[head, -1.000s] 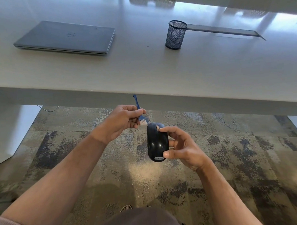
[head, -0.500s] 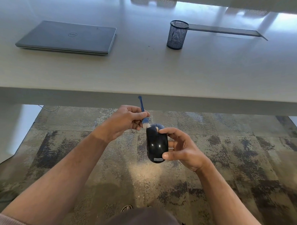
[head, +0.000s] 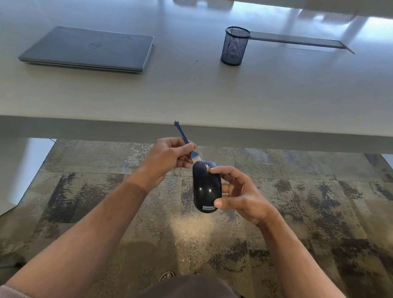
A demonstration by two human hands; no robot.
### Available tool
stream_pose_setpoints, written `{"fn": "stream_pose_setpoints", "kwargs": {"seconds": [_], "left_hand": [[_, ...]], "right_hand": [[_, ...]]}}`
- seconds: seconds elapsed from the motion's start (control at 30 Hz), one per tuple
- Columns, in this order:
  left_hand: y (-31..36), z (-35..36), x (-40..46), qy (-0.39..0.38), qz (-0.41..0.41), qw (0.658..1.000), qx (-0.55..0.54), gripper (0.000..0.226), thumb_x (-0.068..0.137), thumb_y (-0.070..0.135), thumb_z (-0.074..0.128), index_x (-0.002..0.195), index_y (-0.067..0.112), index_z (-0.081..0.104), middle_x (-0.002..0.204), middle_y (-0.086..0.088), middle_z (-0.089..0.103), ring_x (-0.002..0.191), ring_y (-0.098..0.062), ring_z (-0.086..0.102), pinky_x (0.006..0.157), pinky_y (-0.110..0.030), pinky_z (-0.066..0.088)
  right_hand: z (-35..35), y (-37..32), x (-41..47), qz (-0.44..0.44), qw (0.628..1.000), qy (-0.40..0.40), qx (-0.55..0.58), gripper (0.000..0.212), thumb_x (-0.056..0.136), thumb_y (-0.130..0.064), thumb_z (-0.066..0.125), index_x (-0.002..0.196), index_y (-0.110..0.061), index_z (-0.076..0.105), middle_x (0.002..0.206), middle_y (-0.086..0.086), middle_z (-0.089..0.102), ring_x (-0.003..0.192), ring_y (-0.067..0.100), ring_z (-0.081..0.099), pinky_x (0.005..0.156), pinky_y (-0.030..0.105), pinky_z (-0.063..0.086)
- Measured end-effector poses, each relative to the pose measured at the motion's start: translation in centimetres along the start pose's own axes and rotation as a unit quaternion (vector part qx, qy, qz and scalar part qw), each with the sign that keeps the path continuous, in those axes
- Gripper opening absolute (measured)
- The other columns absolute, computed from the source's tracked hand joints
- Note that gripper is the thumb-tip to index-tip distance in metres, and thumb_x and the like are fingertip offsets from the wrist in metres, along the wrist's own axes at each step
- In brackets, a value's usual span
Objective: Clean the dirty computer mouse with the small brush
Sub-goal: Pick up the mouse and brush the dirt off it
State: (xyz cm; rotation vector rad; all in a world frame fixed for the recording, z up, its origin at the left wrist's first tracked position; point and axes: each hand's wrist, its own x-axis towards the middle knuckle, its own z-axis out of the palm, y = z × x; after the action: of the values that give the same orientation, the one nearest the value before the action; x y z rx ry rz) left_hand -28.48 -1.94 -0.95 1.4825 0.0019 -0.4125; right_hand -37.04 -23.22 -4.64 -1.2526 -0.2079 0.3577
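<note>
Black mouse (head: 206, 188) is held in the air below the near table (head: 189, 97) edge, over the carpet (head: 304, 212), top side up, Lenovo label at the near end. Right hand (head: 239, 193) grip is closed on it: thumb at the near right corner, index fingertip by the scroll wheel; other fingers are behind the body, mostly hidden. Left hand (head: 169, 157) grip pinches the small blue brush (head: 187, 144); pale bristles touch the mouse's far left edge, handle angled up and away, forked end crossing the table edge. Mid-handle is covered by fingers. Dirt on the mouse is too small to make out. On the table: closed laptop (head: 89, 50) at left, mesh pen cup (head: 234, 46) at right, well apart.
</note>
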Motion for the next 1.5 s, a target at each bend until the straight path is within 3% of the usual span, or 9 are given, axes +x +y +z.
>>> {"fn": "stream_pose_setpoints", "kwargs": {"seconds": [0.17, 0.33, 0.47, 0.6, 0.93, 1.07, 1.17, 1.37, 1.5], "left_hand": [[0.0, -0.8, -0.2, -0.034, -0.003, 0.999, 0.016, 0.025, 0.091, 0.013, 0.065, 0.101, -0.01, 0.066, 0.075, -0.011, 0.064, 0.064, -0.017, 0.061, 0.06, -0.026, 0.054], [0.9, -1.3, 0.5, 0.009, 0.004, 1.0, 0.013, 0.018, 0.095, 0.01, 0.058, 0.099, -0.004, 0.069, 0.073, -0.006, 0.063, 0.06, -0.012, 0.055, 0.055, -0.021, 0.05], [1.4, -0.1, 1.0, -0.007, 0.002, 1.0, 0.025, 0.018, 0.095, 0.01, 0.058, 0.101, -0.003, 0.069, 0.069, -0.003, 0.063, 0.057, -0.01, 0.055, 0.055, -0.021, 0.048], [1.1, 0.7, 1.1, -0.024, -0.012, 0.999, 0.037, 0.018, 0.095, 0.011, 0.058, 0.1, -0.002, 0.07, 0.069, -0.003, 0.06, 0.06, -0.012, 0.052, 0.054, -0.022, 0.047], [0.7, -0.8, 0.4, -0.111, -0.095, 0.989, -0.006, 0.022, 0.095, 0.011, 0.056, 0.103, -0.005, 0.068, 0.074, -0.002, 0.065, 0.061, -0.011, 0.054, 0.053, -0.021, 0.047], [0.5, -1.1, 0.5, -0.071, -0.087, 0.993, -0.048, 0.022, 0.096, 0.01, 0.054, 0.103, -0.005, 0.068, 0.084, -0.009, 0.063, 0.063, -0.013, 0.054, 0.052, -0.021, 0.047], [0.4, -0.5, 0.8, -0.049, -0.078, 0.994, -0.051, 0.023, 0.095, 0.011, 0.055, 0.106, -0.006, 0.066, 0.091, -0.013, 0.062, 0.066, -0.014, 0.055, 0.055, -0.021, 0.049], [-0.1, 0.4, 0.9, -0.078, -0.091, 0.993, -0.005, 0.023, 0.094, 0.015, 0.059, 0.105, -0.002, 0.069, 0.085, -0.007, 0.064, 0.076, -0.019, 0.056, 0.071, -0.03, 0.05], [0.2, -0.5, 0.5, -0.109, -0.102, 0.989, -0.014, 0.021, 0.094, 0.014, 0.058, 0.102, -0.002, 0.069, 0.078, -0.005, 0.064, 0.065, -0.013, 0.054, 0.054, -0.022, 0.047]], "right_hand": [[-0.1, -0.2, 0.0, -0.002, 1.0, 0.003, 0.002, 0.061, 0.067, 0.007, 0.079, 0.119, -0.021, 0.068, 0.131, 0.01, 0.062, 0.104, 0.033, 0.071, 0.081, 0.048, 0.061], [0.0, -0.1, 0.2, 0.01, 1.0, -0.021, -0.007, 0.062, 0.068, 0.01, 0.078, 0.121, -0.019, 0.067, 0.133, 0.011, 0.059, 0.106, 0.035, 0.069, 0.082, 0.048, 0.06], [0.5, -0.3, 0.4, 0.015, 0.999, -0.032, -0.016, 0.061, 0.066, 0.007, 0.08, 0.12, -0.02, 0.068, 0.131, 0.008, 0.061, 0.104, 0.033, 0.069, 0.081, 0.047, 0.061], [0.2, -0.3, 0.6, 0.005, 0.999, -0.028, -0.019, 0.063, 0.069, 0.017, 0.075, 0.12, -0.019, 0.066, 0.132, 0.011, 0.059, 0.104, 0.032, 0.07, 0.08, 0.047, 0.061], [-0.7, -0.1, -0.1, -0.005, 1.0, 0.001, 0.0, 0.061, 0.066, 0.007, 0.079, 0.118, -0.022, 0.068, 0.13, 0.008, 0.063, 0.103, 0.032, 0.071, 0.08, 0.048, 0.061], [-0.8, -0.1, -0.1, -0.002, 1.0, -0.013, 0.002, 0.062, 0.068, 0.012, 0.077, 0.121, -0.02, 0.066, 0.133, 0.012, 0.059, 0.104, 0.034, 0.07, 0.081, 0.05, 0.061], [-0.6, -0.1, 0.1, 0.001, 0.999, -0.036, -0.009, 0.064, 0.07, 0.018, 0.073, 0.123, -0.018, 0.065, 0.133, 0.01, 0.059, 0.105, 0.035, 0.069, 0.082, 0.05, 0.061], [-0.4, -0.3, 0.1, 0.0, 0.999, -0.041, -0.017, 0.063, 0.069, 0.014, 0.076, 0.122, -0.017, 0.065, 0.133, 0.012, 0.059, 0.103, 0.035, 0.069, 0.08, 0.049, 0.062], [-0.9, -0.2, -0.3, -0.005, 1.0, -0.021, -0.006, 0.062, 0.069, 0.013, 0.076, 0.122, -0.019, 0.066, 0.133, 0.011, 0.06, 0.104, 0.036, 0.07, 0.083, 0.054, 0.06]]}}
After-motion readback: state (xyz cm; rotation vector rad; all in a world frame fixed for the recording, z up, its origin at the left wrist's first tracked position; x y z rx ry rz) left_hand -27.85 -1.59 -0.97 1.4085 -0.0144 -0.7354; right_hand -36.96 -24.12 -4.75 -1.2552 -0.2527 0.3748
